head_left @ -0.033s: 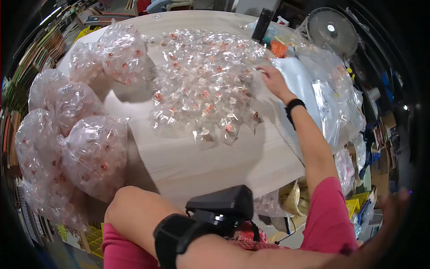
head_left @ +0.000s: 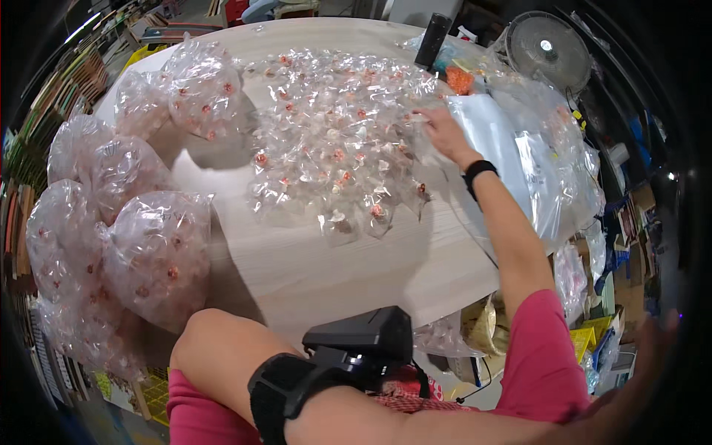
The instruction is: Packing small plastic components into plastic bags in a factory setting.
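Observation:
Many small clear cellophane packets (head_left: 341, 141) with red and pale contents lie spread over the middle of a light wood-grain table (head_left: 356, 274). At their right edge is my right hand (head_left: 445, 136), its index finger stretched out toward the packets. No held item shows in it; whether the fingertip touches a packet I cannot tell. My left forearm, strapped with a black device (head_left: 360, 341), crosses low in front of me. My left hand (head_left: 644, 378) is a dark blur at the lower right rim, its fingers unclear.
Large filled clear bags (head_left: 159, 256) crowd the table's left side. To the right lie flat plastic bags (head_left: 486, 137), with an orange bundle (head_left: 460, 80), a black cylinder (head_left: 433, 41) and a fan (head_left: 547, 53) beyond. A yellow crate (head_left: 589, 337) stands below at right.
My right hand has shifted slightly left, toward the packets. The black device on my left forearm sits a little further left; the packets look unchanged.

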Demonstrator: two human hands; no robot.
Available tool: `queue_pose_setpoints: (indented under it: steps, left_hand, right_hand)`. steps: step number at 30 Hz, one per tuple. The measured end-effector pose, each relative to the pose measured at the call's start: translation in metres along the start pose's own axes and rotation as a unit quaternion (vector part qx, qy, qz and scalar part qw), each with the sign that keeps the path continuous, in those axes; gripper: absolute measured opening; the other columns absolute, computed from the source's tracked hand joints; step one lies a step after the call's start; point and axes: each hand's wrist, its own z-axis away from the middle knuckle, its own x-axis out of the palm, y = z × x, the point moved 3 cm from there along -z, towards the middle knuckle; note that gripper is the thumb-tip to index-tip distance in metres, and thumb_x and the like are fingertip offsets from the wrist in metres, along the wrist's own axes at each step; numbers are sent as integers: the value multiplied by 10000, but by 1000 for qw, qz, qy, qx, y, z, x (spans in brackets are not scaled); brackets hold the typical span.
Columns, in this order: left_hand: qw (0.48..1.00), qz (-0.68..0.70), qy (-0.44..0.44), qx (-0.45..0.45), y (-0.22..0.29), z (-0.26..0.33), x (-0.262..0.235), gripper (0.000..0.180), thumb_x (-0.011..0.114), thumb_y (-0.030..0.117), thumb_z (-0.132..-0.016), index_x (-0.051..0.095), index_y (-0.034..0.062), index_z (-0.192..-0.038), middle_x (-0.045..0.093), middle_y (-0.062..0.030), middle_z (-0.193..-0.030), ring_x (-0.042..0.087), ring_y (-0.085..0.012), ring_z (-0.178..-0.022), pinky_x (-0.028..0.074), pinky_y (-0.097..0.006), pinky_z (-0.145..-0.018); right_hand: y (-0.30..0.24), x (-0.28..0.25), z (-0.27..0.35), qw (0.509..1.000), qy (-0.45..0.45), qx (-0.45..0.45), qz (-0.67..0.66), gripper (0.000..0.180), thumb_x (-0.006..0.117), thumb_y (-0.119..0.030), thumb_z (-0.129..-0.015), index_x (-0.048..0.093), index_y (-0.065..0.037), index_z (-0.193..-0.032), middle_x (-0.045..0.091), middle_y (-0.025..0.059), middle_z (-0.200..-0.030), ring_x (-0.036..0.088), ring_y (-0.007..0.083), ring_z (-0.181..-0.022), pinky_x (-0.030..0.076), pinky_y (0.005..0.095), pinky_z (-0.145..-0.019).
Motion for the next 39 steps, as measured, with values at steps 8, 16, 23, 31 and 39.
queue_pose_setpoints:
  steps: [8, 16, 23, 31, 39]
  left_hand:
    - [975, -97, 84, 181, 56, -36, 6, 302, 557, 139, -876, 708, 198, -1130, 575, -172, -1268, 457, -417, -1260, 390, -588, -1023]
    - [900, -150, -215, -347, -83, 66, 83, 778, 666, 581, -737, 428, 269, -1409, 183, -152, -1555, 150, -472, -1410, 163, -727, -1044]
    - [789, -79, -400, -459, -107, 119, 140, 846, 614, 722, -716, 367, 344, -1431, 132, -160, -1571, 186, -501, -1389, 154, -764, -1014]
    - [789, -137, -391, -455, -85, 144, 119, 713, 564, 685, -792, 474, 281, -1373, 291, -206, -1476, 224, -449, -1389, 182, -712, -1034]
    - [806, -174, -300, -480, -84, 151, 118, 712, 520, 719, -796, 501, 288, -1362, 236, -206, -1519, 110, -436, -1428, 147, -714, -1055]
  right_hand:
    - [-28, 26, 50, 981, -182, 55, 38, 501, 612, -70, -821, 537, -217, -1295, 550, 205, -1035, 567, 368, -982, 489, 431, -844]
    - [-55, 11, 103, 975, -180, 33, -122, 668, 636, -53, -768, 434, -198, -1389, 565, 219, -1039, 577, 385, -933, 490, 427, -832]
    - [-63, -53, 138, 981, -121, 141, -57, 698, 650, -59, -761, 431, -187, -1412, 588, 132, -1047, 609, 282, -843, 502, 367, -802]
    - [-61, -53, 156, 971, -174, 164, -18, 298, 591, -222, -840, 620, -107, -1113, 620, 144, -992, 609, 330, -938, 489, 404, -798]
    - [-114, -48, 134, 998, 33, 49, 9, 264, 563, -309, -879, 604, -109, -1046, 580, 137, -1140, 540, 334, -1059, 487, 431, -817]
